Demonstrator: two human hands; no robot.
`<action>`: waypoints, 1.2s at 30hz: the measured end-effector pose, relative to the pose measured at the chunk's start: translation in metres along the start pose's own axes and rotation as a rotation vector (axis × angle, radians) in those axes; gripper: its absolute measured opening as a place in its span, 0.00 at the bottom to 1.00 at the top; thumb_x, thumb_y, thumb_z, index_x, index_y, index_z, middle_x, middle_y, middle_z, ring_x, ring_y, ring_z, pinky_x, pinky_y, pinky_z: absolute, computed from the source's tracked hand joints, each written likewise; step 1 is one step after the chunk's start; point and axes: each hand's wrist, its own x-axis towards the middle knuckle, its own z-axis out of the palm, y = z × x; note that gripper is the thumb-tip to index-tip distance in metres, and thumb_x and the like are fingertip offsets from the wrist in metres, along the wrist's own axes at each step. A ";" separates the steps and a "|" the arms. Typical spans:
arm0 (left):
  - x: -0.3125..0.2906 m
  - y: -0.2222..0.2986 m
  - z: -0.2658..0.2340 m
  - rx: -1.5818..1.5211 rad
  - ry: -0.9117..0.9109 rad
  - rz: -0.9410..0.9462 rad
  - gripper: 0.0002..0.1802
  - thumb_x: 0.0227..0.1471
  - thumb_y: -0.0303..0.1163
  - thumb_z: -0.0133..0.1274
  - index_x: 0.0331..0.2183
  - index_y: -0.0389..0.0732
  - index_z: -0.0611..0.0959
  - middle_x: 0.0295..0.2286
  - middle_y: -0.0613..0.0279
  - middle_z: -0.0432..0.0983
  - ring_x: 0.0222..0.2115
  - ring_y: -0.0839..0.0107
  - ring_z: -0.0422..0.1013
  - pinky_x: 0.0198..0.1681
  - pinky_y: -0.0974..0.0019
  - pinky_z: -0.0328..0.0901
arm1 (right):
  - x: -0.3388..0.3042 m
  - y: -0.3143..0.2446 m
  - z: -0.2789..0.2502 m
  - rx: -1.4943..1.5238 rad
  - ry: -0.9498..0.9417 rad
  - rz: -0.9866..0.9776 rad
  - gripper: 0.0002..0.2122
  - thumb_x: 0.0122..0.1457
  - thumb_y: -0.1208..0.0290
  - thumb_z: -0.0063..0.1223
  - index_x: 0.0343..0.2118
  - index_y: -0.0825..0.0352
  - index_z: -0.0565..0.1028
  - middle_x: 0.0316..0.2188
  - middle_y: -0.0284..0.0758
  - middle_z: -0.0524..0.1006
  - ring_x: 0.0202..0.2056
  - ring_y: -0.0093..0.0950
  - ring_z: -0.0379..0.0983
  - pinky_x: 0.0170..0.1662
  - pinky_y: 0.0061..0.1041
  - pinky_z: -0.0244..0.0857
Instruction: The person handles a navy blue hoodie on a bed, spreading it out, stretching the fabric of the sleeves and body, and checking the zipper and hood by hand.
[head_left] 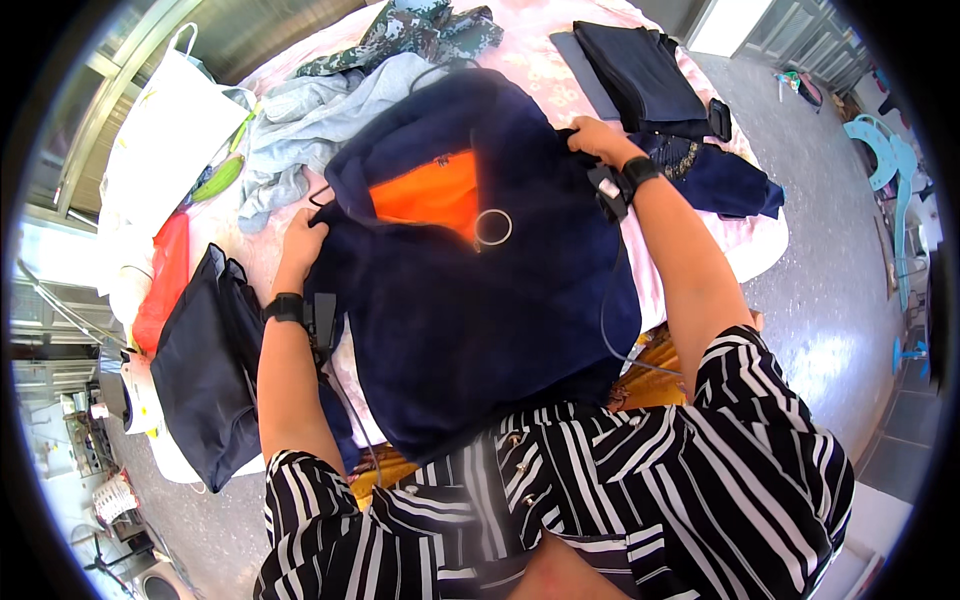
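Observation:
A dark navy hooded sweatshirt [480, 330] with an orange lining [425, 195] is spread in front of me, its lower end close to my body. A ring-shaped zipper pull [494, 227] hangs at its neck opening. My left hand [302, 245] grips the garment at its left shoulder. On the opposite shoulder, my right hand [597, 140] is closed on the dark fabric. Both wrists carry black bands with small boxes, and cables run down from them.
Grey clothing [300, 125] and a camouflage garment [410, 38] lie at the back. Folded black clothes [640, 75] and a navy garment [730, 180] sit at the right. At the left are a black garment [208, 370], a red bag [163, 285] and a white bag [175, 125].

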 end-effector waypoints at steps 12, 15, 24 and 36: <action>0.013 0.049 -0.024 0.224 0.199 0.344 0.16 0.41 0.34 0.47 0.35 0.37 0.74 0.30 0.44 0.71 0.33 0.51 0.67 0.36 0.59 0.60 | 0.006 -0.004 -0.019 -0.134 0.484 -0.427 0.12 0.47 0.64 0.47 0.25 0.70 0.71 0.27 0.46 0.72 0.32 0.41 0.68 0.35 0.32 0.61; 0.011 0.040 0.001 0.460 0.197 0.305 0.15 0.42 0.32 0.45 0.35 0.37 0.72 0.32 0.43 0.70 0.35 0.49 0.66 0.37 0.57 0.60 | 0.024 0.024 0.004 -0.312 0.634 -0.375 0.12 0.50 0.65 0.43 0.25 0.72 0.70 0.25 0.49 0.71 0.29 0.46 0.68 0.35 0.36 0.61; 0.040 0.024 0.011 -0.156 -0.460 -0.032 0.26 0.40 0.35 0.50 0.42 0.32 0.70 0.39 0.56 0.69 0.38 0.68 0.66 0.41 0.69 0.59 | -0.017 -0.024 -0.008 -0.101 -0.140 0.011 0.20 0.44 0.64 0.45 0.43 0.66 0.67 0.39 0.42 0.70 0.36 0.37 0.68 0.38 0.30 0.63; 0.037 0.089 0.019 -0.170 0.098 0.149 0.17 0.41 0.31 0.48 0.35 0.32 0.75 0.33 0.50 0.73 0.34 0.64 0.69 0.37 0.68 0.61 | 0.025 -0.018 0.017 -0.047 0.484 -0.414 0.11 0.43 0.66 0.45 0.24 0.71 0.71 0.26 0.50 0.72 0.33 0.44 0.68 0.38 0.33 0.60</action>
